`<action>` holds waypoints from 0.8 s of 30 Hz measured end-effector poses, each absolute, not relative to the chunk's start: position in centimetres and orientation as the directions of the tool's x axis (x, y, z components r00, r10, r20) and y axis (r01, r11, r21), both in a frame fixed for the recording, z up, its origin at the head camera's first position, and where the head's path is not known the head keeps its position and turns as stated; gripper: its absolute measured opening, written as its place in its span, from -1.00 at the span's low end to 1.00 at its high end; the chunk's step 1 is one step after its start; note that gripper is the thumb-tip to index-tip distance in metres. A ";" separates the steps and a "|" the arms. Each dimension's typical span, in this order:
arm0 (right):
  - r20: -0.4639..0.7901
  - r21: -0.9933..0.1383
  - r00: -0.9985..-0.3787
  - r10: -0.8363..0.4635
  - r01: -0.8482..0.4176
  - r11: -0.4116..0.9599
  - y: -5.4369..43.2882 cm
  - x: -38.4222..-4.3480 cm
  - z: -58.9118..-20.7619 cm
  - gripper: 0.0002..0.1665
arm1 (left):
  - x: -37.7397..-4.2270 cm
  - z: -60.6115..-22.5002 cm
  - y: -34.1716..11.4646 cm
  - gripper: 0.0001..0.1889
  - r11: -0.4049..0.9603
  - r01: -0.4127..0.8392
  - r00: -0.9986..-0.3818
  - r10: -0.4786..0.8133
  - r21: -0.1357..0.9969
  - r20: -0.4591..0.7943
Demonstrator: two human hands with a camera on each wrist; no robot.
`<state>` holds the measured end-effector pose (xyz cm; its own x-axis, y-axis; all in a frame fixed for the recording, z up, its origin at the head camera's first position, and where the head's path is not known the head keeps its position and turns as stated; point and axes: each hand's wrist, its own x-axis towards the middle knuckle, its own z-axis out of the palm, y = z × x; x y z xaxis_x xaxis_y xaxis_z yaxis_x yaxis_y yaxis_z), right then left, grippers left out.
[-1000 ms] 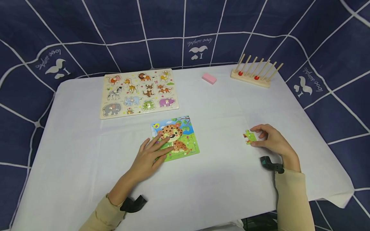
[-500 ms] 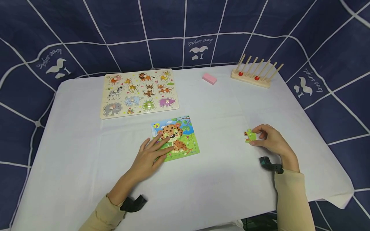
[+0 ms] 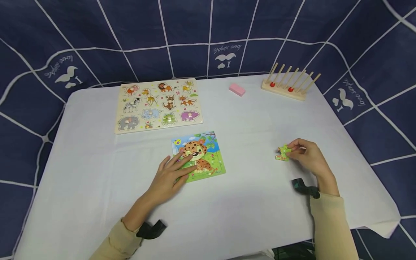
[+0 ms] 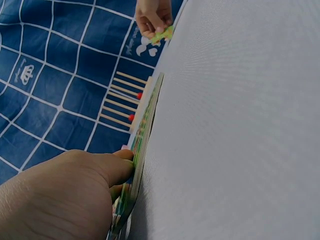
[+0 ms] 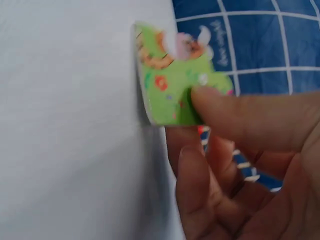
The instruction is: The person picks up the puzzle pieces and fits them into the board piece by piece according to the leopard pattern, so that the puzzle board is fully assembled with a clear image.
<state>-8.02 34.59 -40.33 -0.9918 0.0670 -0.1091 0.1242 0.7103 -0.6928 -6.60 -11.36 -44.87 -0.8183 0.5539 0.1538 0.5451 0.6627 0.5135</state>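
My left hand [image 3: 169,178] rests with spread, fairly straight fingers on a square leopard jigsaw puzzle [image 3: 212,159] near the middle of the white table. Seen edge-on in the left wrist view, the puzzle board [image 4: 145,145] lies under those fingers. At the right, my right hand [image 3: 308,155] pinches a small green jigsaw piece [image 3: 283,153] between thumb and fingers. The right wrist view shows the thumb on the printed face of this jigsaw piece [image 5: 170,95], which has a red flower and a bit of spotted tail. It is tilted up, close over the tablecloth.
A wooden animal peg puzzle [image 3: 165,104] lies at the back left. Behind the leopard puzzle is a pink block [image 3: 237,89]. A wooden rack [image 3: 283,91] with upright pegs and two red beads stands at the back right. Blue checked cloth [image 3: 188,25] hangs behind the table.
The right hand has turned the jigsaw piece in its fingers, and its thumb has moved from the edge onto the printed face. The left hand stays in place on the leopard puzzle.
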 end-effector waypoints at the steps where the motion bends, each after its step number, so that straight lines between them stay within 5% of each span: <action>1: -0.114 -0.705 -0.991 0.074 0.133 0.696 34.6 -8.1 -40.1 -0.75 | -6.6 -44.9 -11.4 -0.64 0.663 0.545 -0.818 0.554 0.514 0.153; 12: -0.097 -0.773 -0.994 0.042 0.102 0.626 33.2 -10.1 -37.3 -0.75 | -6.5 -45.0 -11.4 -0.65 0.671 0.538 -0.824 0.546 0.511 0.151; 24: -0.192 -0.837 -0.960 -0.205 0.051 0.544 23.1 -11.4 -39.4 -0.78 | -6.5 -44.8 -11.4 -0.65 0.672 0.543 -0.822 0.549 0.503 0.153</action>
